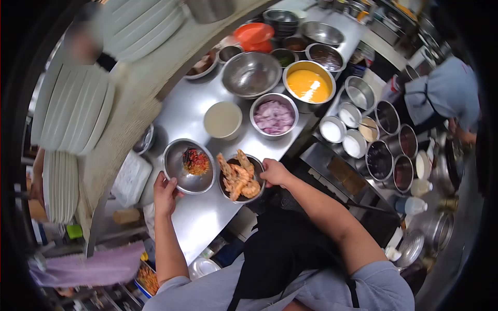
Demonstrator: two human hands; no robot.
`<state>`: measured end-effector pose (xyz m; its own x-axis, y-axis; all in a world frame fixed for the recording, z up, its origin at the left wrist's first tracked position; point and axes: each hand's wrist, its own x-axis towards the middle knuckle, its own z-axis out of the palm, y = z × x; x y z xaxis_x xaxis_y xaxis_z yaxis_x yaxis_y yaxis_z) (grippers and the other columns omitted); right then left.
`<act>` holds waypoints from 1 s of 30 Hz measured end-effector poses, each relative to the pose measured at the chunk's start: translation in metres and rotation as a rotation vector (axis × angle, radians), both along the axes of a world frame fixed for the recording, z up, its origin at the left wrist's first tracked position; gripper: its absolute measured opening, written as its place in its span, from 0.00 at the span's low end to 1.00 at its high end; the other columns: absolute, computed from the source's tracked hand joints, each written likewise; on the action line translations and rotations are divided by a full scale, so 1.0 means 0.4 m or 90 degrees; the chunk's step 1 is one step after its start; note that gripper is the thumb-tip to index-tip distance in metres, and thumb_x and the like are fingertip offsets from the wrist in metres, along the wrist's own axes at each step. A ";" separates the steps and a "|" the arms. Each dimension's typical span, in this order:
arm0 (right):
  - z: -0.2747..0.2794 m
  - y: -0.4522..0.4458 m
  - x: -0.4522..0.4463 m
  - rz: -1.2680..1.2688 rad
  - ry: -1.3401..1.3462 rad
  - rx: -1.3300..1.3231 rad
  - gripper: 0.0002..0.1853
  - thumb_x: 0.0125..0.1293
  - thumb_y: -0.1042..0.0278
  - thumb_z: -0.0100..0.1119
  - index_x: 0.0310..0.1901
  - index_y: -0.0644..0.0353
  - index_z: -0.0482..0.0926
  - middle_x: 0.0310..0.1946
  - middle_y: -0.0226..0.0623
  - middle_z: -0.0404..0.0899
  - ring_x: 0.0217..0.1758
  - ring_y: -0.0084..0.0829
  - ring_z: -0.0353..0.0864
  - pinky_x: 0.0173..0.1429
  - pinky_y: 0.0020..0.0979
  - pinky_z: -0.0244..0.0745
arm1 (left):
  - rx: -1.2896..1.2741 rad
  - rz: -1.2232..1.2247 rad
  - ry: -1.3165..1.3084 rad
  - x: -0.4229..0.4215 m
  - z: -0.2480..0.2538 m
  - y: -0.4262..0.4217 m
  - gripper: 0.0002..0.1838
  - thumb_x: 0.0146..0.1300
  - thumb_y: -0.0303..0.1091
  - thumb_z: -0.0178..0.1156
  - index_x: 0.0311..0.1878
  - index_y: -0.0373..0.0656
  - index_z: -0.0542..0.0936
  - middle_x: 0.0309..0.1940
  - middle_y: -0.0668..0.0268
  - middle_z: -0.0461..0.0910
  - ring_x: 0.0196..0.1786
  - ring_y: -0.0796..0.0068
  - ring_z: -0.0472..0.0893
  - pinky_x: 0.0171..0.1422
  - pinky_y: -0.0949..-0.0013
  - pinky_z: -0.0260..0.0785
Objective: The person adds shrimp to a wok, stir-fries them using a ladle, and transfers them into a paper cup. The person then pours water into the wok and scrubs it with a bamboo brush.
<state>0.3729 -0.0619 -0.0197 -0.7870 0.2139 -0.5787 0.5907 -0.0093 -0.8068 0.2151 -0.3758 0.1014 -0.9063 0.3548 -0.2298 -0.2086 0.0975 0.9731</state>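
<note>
A kitchen worktop (179,116) is seen from above through one wide, head-worn camera, aimed forward and steeply down. The wearer's black apron (290,243) is caught at the lower centre of the frame, close to the lens, and the left hand (167,193) and right hand (275,172) are shown at arm's length near the middle. Stacked plates (75,111) are taken in at close range at the left, while a co-worker (443,93) is viewed farther off at the upper right. The scene is rimmed by dark, curved corners.
</note>
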 end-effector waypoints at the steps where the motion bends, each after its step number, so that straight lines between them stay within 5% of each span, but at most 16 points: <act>1: 0.003 0.033 0.059 -0.009 -0.010 -0.007 0.08 0.54 0.76 0.60 0.33 0.64 0.71 0.22 0.38 0.77 0.17 0.28 0.79 0.21 0.30 0.77 | 0.012 -0.073 -0.016 -0.005 0.008 0.061 0.07 0.67 0.30 0.58 0.41 0.44 0.70 0.31 0.67 0.78 0.22 0.79 0.77 0.23 0.76 0.74; 8: -0.008 0.173 0.712 -0.415 0.033 -0.090 0.08 0.58 0.81 0.56 0.35 0.61 0.68 0.25 0.31 0.73 0.22 0.23 0.78 0.24 0.27 0.80 | 0.127 -0.479 -0.047 0.170 -0.007 0.637 0.13 0.66 0.40 0.62 0.44 0.44 0.71 0.35 0.66 0.79 0.28 0.78 0.79 0.27 0.75 0.75; 14: 0.211 -0.022 1.472 -0.910 0.055 0.046 0.09 0.56 0.79 0.57 0.38 0.64 0.70 0.30 0.33 0.74 0.26 0.25 0.78 0.26 0.30 0.81 | 0.140 -0.923 -0.127 0.806 0.057 1.145 0.06 0.65 0.29 0.61 0.42 0.41 0.74 0.41 0.62 0.81 0.32 0.75 0.82 0.33 0.74 0.79; 19: 0.524 -0.364 1.835 -1.259 -0.063 0.133 0.15 0.59 0.76 0.58 0.48 0.63 0.73 0.39 0.36 0.78 0.31 0.24 0.80 0.29 0.25 0.79 | 0.307 -1.177 0.059 1.559 0.166 1.333 0.05 0.59 0.20 0.60 0.31 0.36 0.73 0.41 0.60 0.79 0.33 0.71 0.82 0.36 0.70 0.77; 20: 0.536 -0.518 1.885 -1.340 -0.030 0.183 0.14 0.59 0.76 0.57 0.48 0.63 0.73 0.38 0.36 0.78 0.32 0.24 0.80 0.30 0.25 0.80 | 0.498 -1.166 0.339 1.728 0.169 1.276 0.06 0.57 0.20 0.61 0.30 0.36 0.72 0.46 0.58 0.79 0.34 0.68 0.82 0.37 0.68 0.76; 22: 0.527 -0.682 1.955 -1.470 0.000 0.199 0.14 0.58 0.78 0.55 0.47 0.64 0.72 0.37 0.38 0.78 0.30 0.26 0.80 0.31 0.26 0.82 | 0.617 -1.155 0.534 2.012 0.209 1.266 0.07 0.54 0.20 0.63 0.29 0.37 0.72 0.53 0.55 0.77 0.39 0.62 0.83 0.41 0.63 0.74; 23: 0.548 -0.731 1.959 -1.553 -0.063 0.190 0.15 0.57 0.79 0.54 0.48 0.64 0.72 0.37 0.38 0.79 0.28 0.26 0.81 0.29 0.25 0.81 | 0.567 -1.196 0.474 2.144 0.229 1.222 0.07 0.53 0.20 0.63 0.30 0.37 0.73 0.57 0.54 0.75 0.42 0.59 0.83 0.43 0.59 0.73; 25: 0.530 -0.819 1.960 -1.704 0.031 0.152 0.16 0.57 0.80 0.53 0.49 0.61 0.73 0.38 0.35 0.81 0.29 0.25 0.83 0.26 0.23 0.80 | 0.423 -1.282 0.606 2.372 0.177 1.183 0.04 0.57 0.24 0.61 0.35 0.41 0.76 0.60 0.55 0.74 0.48 0.54 0.82 0.49 0.56 0.73; 27: 0.468 -0.885 1.941 -1.824 0.083 0.135 0.15 0.57 0.81 0.50 0.47 0.60 0.72 0.37 0.34 0.81 0.28 0.23 0.82 0.25 0.22 0.79 | 0.456 -1.272 0.741 2.560 -0.001 1.156 0.07 0.59 0.26 0.57 0.40 0.46 0.79 0.59 0.56 0.74 0.50 0.48 0.81 0.53 0.52 0.74; 30: 0.448 -0.879 1.953 -1.906 0.202 0.104 0.15 0.58 0.83 0.48 0.47 0.61 0.71 0.39 0.36 0.82 0.29 0.26 0.84 0.23 0.22 0.81 | 0.273 -1.375 0.946 2.753 -0.138 1.147 0.13 0.57 0.25 0.54 0.45 0.47 0.81 0.54 0.54 0.77 0.51 0.48 0.81 0.54 0.52 0.75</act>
